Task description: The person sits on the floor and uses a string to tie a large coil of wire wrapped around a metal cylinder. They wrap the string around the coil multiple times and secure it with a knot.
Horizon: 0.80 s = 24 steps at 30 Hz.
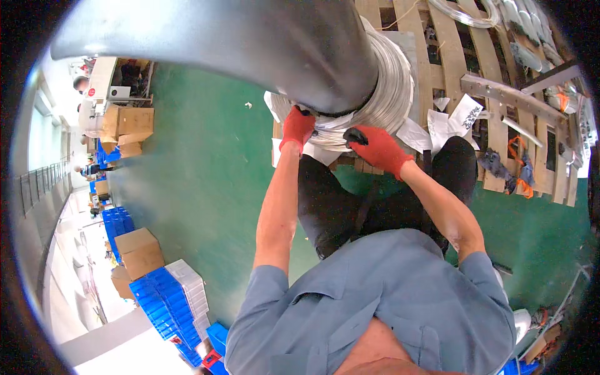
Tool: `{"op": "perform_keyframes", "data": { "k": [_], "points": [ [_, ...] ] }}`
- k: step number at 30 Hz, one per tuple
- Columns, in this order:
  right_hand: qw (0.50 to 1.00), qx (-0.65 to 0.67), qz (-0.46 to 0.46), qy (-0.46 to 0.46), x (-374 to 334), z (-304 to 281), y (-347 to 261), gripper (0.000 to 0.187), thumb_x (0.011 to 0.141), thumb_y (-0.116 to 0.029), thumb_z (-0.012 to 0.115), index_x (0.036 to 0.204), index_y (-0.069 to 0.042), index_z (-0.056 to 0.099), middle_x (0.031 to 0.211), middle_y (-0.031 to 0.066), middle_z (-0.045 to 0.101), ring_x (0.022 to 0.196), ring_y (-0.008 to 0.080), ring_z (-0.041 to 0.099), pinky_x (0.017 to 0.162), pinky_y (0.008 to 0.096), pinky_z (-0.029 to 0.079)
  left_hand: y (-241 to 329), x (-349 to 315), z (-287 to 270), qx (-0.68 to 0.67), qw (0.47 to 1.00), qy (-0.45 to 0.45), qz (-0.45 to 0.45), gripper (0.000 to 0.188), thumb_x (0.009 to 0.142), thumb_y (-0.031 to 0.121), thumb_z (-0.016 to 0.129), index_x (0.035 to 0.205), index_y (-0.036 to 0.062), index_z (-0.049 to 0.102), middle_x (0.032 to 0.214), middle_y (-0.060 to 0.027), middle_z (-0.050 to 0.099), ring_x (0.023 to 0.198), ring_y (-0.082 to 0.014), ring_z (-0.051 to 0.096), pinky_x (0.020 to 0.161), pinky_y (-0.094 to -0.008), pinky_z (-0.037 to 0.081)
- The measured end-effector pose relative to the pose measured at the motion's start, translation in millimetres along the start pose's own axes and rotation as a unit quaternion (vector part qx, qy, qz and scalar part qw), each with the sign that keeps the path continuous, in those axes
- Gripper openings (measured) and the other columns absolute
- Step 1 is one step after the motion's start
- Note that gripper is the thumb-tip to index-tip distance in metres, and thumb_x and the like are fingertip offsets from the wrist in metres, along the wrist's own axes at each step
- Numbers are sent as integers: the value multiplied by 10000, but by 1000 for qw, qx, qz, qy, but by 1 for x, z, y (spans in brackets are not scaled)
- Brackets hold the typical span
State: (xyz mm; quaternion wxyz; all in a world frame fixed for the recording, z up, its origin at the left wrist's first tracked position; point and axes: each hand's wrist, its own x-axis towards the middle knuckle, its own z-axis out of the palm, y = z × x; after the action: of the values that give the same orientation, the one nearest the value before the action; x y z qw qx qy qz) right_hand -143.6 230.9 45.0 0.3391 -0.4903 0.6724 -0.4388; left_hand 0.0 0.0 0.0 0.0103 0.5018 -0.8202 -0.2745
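- Silver wire coil (397, 81) is seen over a wooden pallet (453, 59), around a big dark cylinder (250, 40).
- Left hand (298, 127) is placed at the coil's near edge; grip can't be told.
- Right hand (378, 149) is curled beside it; pinch unclear.
- Strands apparently being handled; firm two-handed hold probably needed next.

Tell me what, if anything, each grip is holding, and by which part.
The left grip and right grip are at the near side of the silvery wire coil; whether either actually holds it cannot be told.
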Motion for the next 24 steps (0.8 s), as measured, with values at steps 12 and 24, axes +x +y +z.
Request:
{"op": "perform_keyframes", "data": {
  "k": [12, 24],
  "points": [
    [999, -2, 48, -1, -12, 9, 39, 530, 815, -397, 563, 1142, 19, 554, 1102, 235, 590, 1028, 393, 551, 904, 438, 430, -18, 10, -9, -532, 830, -140, -93, 335, 672, 35, 683, 1002, 2, 636, 973, -59, 633, 838, -205, 568, 775, -306, 431],
    [985, 137, 102, -14, -18, 5, 69, 507, 804, -356, 618, 1160, 0, 557, 1074, 229, 606, 1016, 379, 570, 903, 408, 442, -8, 1, -6, -472, 862, -66, -172, 223, 715, 44, 679, 935, 18, 655, 801, -45, 624, 652, -175, 559, 609, -289, 446]
  ]
}}
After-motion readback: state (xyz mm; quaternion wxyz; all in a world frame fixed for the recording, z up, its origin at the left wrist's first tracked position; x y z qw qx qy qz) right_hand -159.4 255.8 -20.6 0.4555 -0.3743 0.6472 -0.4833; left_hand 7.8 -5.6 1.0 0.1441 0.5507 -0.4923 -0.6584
